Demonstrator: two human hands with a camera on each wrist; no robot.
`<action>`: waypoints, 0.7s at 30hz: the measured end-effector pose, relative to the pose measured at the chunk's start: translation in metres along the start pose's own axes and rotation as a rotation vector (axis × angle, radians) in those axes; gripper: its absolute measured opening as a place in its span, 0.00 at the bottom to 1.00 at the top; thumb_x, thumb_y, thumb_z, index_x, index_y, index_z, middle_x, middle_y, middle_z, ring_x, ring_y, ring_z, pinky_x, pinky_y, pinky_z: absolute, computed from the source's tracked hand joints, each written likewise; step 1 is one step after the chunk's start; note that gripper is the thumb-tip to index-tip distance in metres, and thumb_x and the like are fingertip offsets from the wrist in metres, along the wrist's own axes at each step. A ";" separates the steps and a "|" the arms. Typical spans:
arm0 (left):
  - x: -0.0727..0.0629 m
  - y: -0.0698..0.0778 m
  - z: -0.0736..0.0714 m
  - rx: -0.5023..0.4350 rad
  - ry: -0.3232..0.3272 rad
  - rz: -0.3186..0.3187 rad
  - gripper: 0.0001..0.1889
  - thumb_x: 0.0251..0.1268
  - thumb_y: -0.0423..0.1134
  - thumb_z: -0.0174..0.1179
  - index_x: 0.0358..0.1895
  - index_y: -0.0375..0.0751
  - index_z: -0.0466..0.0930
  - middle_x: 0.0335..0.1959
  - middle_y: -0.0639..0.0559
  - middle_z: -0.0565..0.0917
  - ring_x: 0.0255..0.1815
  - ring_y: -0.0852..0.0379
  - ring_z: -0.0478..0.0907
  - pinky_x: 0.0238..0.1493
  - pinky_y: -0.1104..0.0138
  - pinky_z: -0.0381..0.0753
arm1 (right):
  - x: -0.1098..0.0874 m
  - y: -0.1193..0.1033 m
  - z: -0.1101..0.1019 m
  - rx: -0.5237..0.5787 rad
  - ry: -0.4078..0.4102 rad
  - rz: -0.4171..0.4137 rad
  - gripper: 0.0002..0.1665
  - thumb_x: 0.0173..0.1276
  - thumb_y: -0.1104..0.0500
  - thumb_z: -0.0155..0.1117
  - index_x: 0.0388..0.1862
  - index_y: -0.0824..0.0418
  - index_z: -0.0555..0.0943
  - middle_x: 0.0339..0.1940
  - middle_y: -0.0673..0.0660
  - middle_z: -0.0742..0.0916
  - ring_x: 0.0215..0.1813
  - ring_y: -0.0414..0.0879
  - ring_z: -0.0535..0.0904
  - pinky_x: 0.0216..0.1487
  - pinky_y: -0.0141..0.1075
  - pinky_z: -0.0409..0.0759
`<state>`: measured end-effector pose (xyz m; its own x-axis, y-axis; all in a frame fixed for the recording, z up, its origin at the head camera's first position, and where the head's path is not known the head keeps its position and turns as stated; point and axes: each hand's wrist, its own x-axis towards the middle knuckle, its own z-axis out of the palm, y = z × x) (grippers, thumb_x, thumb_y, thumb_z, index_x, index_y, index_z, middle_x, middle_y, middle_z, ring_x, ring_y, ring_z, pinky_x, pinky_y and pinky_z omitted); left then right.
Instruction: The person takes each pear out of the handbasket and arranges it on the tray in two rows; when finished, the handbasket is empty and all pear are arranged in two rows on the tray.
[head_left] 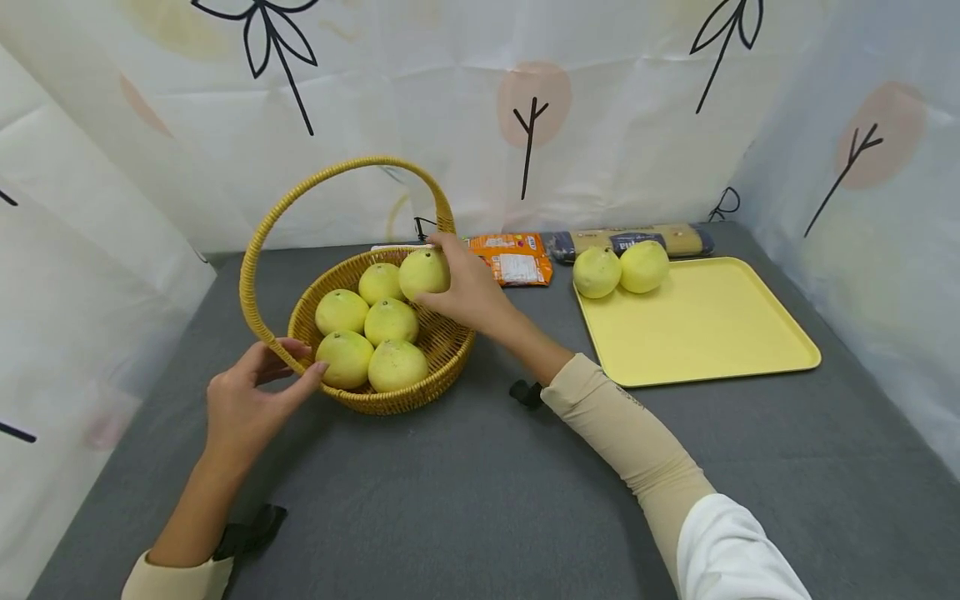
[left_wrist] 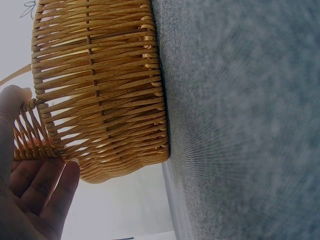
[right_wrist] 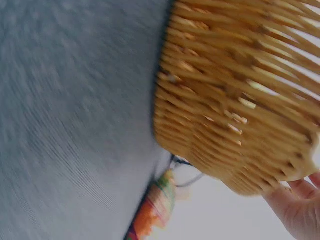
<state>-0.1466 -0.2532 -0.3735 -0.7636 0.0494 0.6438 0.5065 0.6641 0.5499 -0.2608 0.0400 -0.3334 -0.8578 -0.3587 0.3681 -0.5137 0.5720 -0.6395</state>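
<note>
A yellow woven basket (head_left: 378,406) with a tall arched handle (head_left: 251,275) stands on the grey cloth. Inside lie several pale yellow-green pomelos (head_left: 392,321). At the handle's near-left base, my left hand (head_left: 251,400) grips the basket, thumb over the rim and fingers around the handle's foot; the left wrist view shows the fingers (left_wrist: 65,192) at the wicker. My right hand (head_left: 471,283) holds a pomelo (head_left: 424,273) at the basket's far right side, thumb in front of it and fingers behind, near the other handle foot. In the right wrist view that hand (right_wrist: 297,210) is at the rim.
Right of the basket is a yellow tray (head_left: 705,325) with two pomelos (head_left: 621,268) at its back left corner. Behind stand an orange snack packet (head_left: 517,258) and a long pack of noodles (head_left: 678,239). A patterned white curtain (head_left: 600,125) encloses the table.
</note>
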 end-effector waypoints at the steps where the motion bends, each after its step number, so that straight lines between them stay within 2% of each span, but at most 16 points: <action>1: 0.000 0.000 0.000 -0.001 -0.001 -0.002 0.19 0.47 0.31 0.79 0.44 0.35 0.83 0.37 0.49 0.87 0.38 0.76 0.80 0.44 0.82 0.78 | -0.001 0.000 -0.005 0.035 0.008 0.007 0.45 0.60 0.55 0.77 0.72 0.61 0.65 0.66 0.58 0.75 0.58 0.51 0.77 0.51 0.42 0.81; 6: -0.001 -0.001 0.000 -0.007 -0.005 -0.002 0.19 0.47 0.31 0.79 0.44 0.35 0.83 0.37 0.49 0.87 0.38 0.75 0.81 0.44 0.82 0.79 | -0.006 -0.003 -0.029 0.173 0.035 0.039 0.43 0.59 0.58 0.78 0.70 0.61 0.66 0.66 0.57 0.74 0.57 0.52 0.76 0.46 0.41 0.83; 10: 0.000 -0.002 0.000 -0.001 -0.008 -0.004 0.19 0.48 0.32 0.79 0.44 0.35 0.83 0.37 0.48 0.87 0.38 0.75 0.80 0.43 0.82 0.79 | -0.009 -0.001 -0.048 0.242 0.067 0.051 0.42 0.59 0.60 0.78 0.69 0.61 0.67 0.67 0.58 0.73 0.59 0.53 0.76 0.47 0.42 0.84; 15: 0.000 -0.002 -0.001 0.011 -0.011 -0.016 0.19 0.48 0.33 0.79 0.44 0.35 0.83 0.37 0.49 0.87 0.38 0.76 0.80 0.43 0.83 0.78 | -0.014 0.008 -0.063 0.258 0.080 0.100 0.41 0.58 0.60 0.78 0.67 0.60 0.69 0.66 0.58 0.74 0.60 0.54 0.76 0.47 0.46 0.84; 21: -0.001 -0.002 -0.001 0.017 -0.008 -0.015 0.19 0.48 0.33 0.79 0.44 0.35 0.83 0.37 0.50 0.87 0.38 0.77 0.80 0.43 0.83 0.78 | -0.019 0.022 -0.064 0.257 0.056 0.145 0.40 0.58 0.60 0.78 0.67 0.59 0.70 0.66 0.59 0.76 0.58 0.55 0.77 0.48 0.48 0.82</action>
<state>-0.1467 -0.2548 -0.3745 -0.7743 0.0459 0.6312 0.4886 0.6772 0.5501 -0.2574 0.1062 -0.3112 -0.9252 -0.2416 0.2926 -0.3703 0.4067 -0.8352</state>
